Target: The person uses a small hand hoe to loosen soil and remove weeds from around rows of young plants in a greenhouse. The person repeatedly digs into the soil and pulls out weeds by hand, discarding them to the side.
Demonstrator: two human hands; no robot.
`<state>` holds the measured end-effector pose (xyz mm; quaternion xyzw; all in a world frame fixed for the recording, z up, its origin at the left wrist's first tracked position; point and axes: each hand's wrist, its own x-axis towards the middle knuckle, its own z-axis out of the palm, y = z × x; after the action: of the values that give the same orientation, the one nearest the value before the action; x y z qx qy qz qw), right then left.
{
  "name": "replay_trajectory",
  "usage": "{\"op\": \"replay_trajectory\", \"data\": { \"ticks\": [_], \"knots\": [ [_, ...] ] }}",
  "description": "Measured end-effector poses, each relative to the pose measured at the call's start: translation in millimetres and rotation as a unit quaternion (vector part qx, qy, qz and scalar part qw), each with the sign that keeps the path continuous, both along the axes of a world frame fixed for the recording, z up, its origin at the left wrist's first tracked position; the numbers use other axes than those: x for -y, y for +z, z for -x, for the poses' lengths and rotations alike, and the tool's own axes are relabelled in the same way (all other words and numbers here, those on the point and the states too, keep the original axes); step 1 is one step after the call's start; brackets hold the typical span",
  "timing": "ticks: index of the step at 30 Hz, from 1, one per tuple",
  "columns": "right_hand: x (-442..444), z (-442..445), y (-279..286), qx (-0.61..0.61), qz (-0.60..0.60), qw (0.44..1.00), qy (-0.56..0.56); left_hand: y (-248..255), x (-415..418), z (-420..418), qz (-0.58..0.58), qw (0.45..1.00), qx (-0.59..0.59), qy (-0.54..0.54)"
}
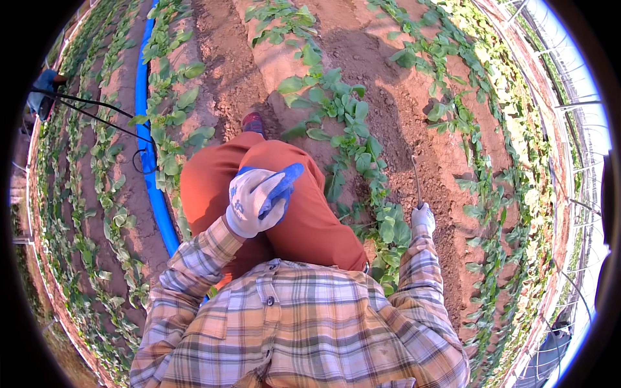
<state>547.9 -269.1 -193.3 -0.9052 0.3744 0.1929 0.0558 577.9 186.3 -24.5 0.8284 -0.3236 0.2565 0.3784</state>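
Note:
My left hand, in a white knit glove with blue-coated fingers, is held above my knees in rust-coloured trousers. Its fingers are bent together, with one blue fingertip pointing up to the right; whether anything small is between them cannot be told. My right hand, gloved as well, grips the lower end of a thin hand tool with a metal shaft. The tool's far end lies by the bare soil of a furrow, to the right of a row of leafy green plants. The exact shape of its head is unclear.
More rows of leafy plants run along raised soil beds on both sides. A blue hose lies lengthwise at left, with thin black tubing across it. Another person is at the far left. Greenhouse framing curves along the right.

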Motion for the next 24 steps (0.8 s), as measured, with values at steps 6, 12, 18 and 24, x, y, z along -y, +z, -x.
{"op": "replay_trajectory", "data": {
  "ticks": [6,12,18,24],
  "knots": [
    [14,0,-8,0.027,-0.023,0.999,0.015,0,-2,-4,-0.010,0.999,-0.011,-0.035],
    [-37,-42,43,0.188,-0.793,0.459,-0.354,39,9,-7,-0.012,0.991,-0.126,-0.041],
    [-163,-81,119,0.103,-0.897,0.380,-0.203,58,18,-31,0.115,0.893,-0.433,-0.033],
    [-289,-113,164,0.166,-0.777,0.602,0.073,9,-31,-104,0.352,0.710,-0.581,-0.184]
  ]
}}
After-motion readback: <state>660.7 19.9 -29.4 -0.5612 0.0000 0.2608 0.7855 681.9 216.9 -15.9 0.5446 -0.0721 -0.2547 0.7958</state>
